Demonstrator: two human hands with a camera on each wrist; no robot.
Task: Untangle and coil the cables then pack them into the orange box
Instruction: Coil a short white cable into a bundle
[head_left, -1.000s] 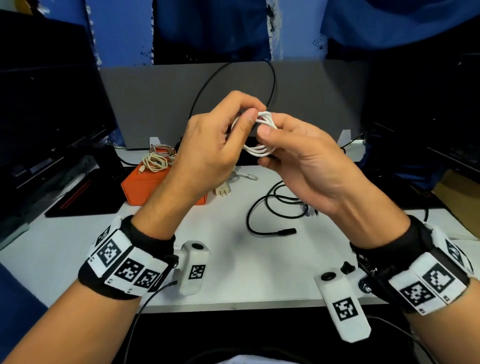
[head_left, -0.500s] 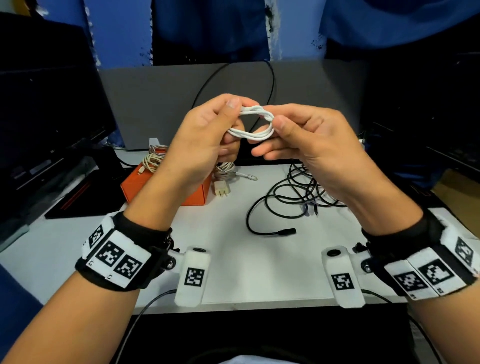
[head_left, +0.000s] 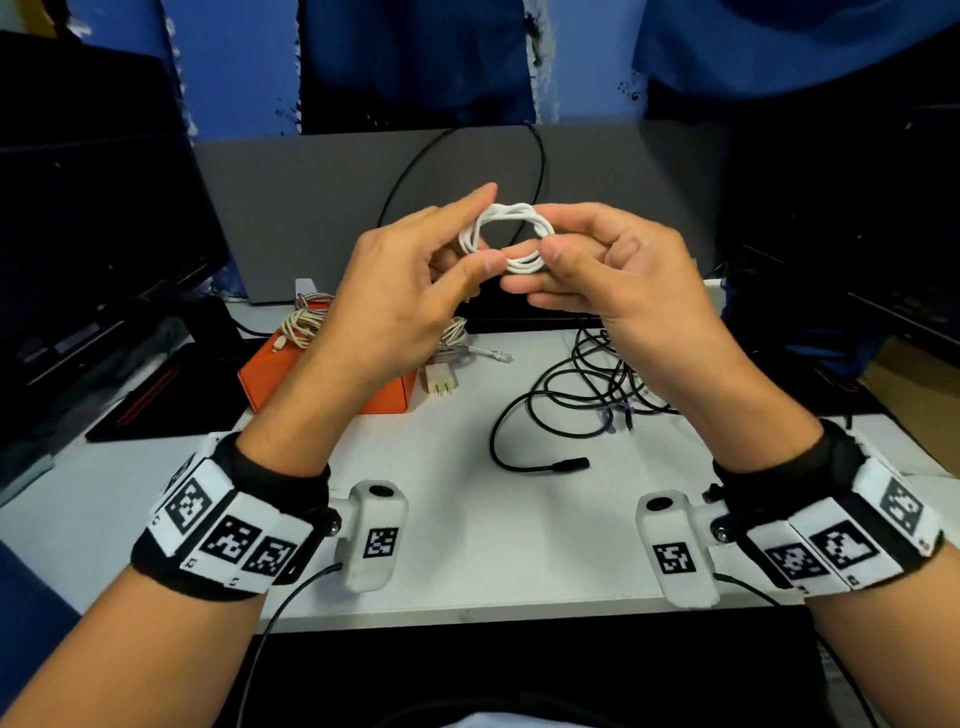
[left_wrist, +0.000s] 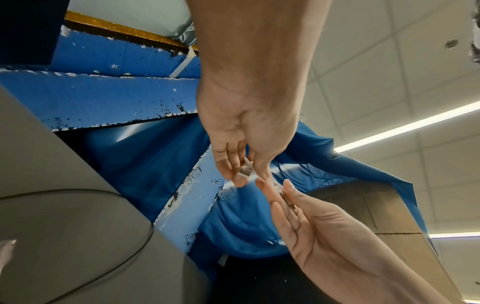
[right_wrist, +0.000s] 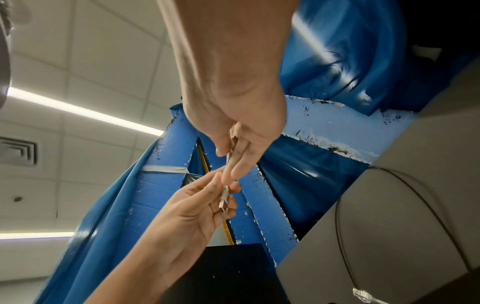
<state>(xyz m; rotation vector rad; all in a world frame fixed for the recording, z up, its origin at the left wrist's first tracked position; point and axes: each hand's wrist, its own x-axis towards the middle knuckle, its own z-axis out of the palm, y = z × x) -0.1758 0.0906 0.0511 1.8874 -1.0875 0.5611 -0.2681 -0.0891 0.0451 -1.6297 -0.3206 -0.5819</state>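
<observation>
I hold a small coiled white cable (head_left: 506, 236) in the air between both hands, above the desk. My left hand (head_left: 415, 291) pinches its left side between thumb and fingers, the index finger stretched over the top. My right hand (head_left: 602, 260) pinches its right side with thumb and curled fingers. In the wrist views the coil shows edge-on, in the left hand (left_wrist: 245, 171) and in the right hand (right_wrist: 230, 156). The orange box (head_left: 322, 379) sits on the desk behind my left hand with a beige coiled cable (head_left: 304, 322) on it. A tangled black cable (head_left: 587, 384) lies on the desk to the right.
A white desk (head_left: 467, 519) carries a grey cable with a clear plug (head_left: 467, 348) and a cream plug (head_left: 441, 379) beside the box. A grey panel (head_left: 322, 208) stands at the back with a black wire (head_left: 415, 161) looped over it. Dark monitors flank both sides.
Both hands have turned the white coil from bunched and edge-on to an open ring facing me, and shifted their pinches to its two sides. My wrists have dropped slightly.
</observation>
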